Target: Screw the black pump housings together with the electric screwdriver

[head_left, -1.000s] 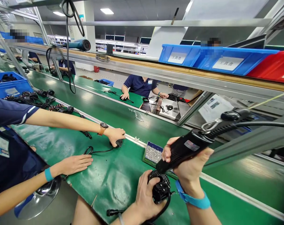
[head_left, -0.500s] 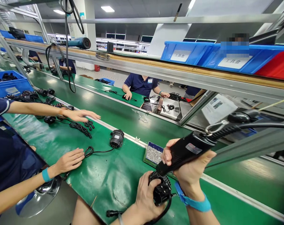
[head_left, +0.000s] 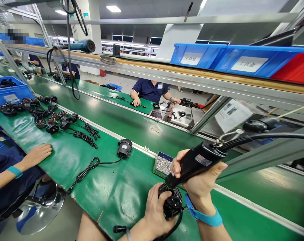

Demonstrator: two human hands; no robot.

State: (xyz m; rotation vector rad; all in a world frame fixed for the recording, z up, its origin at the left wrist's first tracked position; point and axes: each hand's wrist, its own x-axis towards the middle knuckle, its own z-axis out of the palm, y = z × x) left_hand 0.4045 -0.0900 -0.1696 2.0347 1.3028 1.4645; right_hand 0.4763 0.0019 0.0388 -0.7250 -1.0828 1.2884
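Observation:
My right hand [head_left: 201,179] is wrapped round a black electric screwdriver [head_left: 199,159] that hangs from a cable, its tip pointing down onto a black round motor part [head_left: 172,200]. My left hand [head_left: 155,211] grips that part from the left and holds it on the green mat [head_left: 111,187]. A black cable runs from the part under my left wrist. A small blue tray of silver screws [head_left: 163,164] sits just behind my hands.
Another black motor [head_left: 124,148] with its cable lies on the mat to the left. Several more motors [head_left: 54,122] lie further left, near a co-worker's hand [head_left: 38,154]. Blue bins [head_left: 217,60] stand on the shelf above. A person [head_left: 152,92] works across the conveyor.
The co-worker on the left has pulled both arms back from the motors; one hand now rests at the mat's edge. My hands and the screwdriver have stayed in place.

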